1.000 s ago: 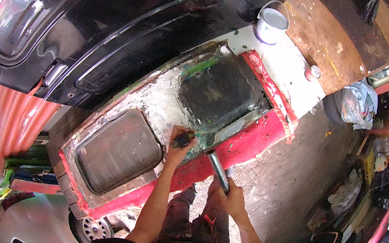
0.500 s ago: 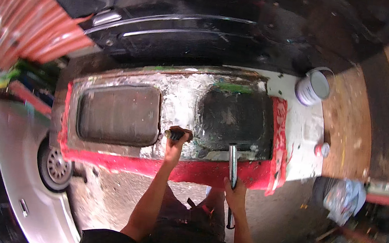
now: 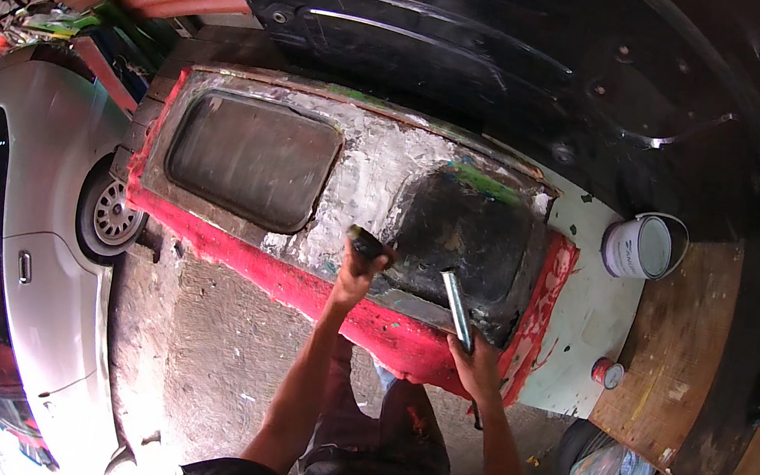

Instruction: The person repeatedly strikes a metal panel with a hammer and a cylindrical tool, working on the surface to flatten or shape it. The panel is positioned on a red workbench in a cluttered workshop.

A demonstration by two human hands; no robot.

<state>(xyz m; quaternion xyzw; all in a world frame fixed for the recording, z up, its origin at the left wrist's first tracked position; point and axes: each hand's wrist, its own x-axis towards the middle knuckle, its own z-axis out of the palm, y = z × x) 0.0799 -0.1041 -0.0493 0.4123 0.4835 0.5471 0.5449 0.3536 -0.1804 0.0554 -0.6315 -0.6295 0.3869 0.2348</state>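
The left hand (image 3: 357, 275) grips a dark block-like object (image 3: 366, 242); the left fingers are curled around it, with its yellowish end exposed above the fingertips. The right hand (image 3: 476, 362) grips a metal tube (image 3: 456, 306); the right fingers are wrapped around its lower portion, and the bright end projects forward and leftward from them. Contact between either held item and the surface below cannot be determined. Ahead of the left fingers lies a white-smeared area (image 3: 365, 171) of the worktop. The brown recessed panel (image 3: 249, 159) is located to the left of the left fingers; the black panel (image 3: 456, 224) is located ahead of the right fingers. A red covering (image 3: 241, 244) runs along the near edge, beneath both hands. To the right of the right fingers stand a small red can (image 3: 606, 373) and, farther ahead, a pail (image 3: 629, 247) with a wire handle.
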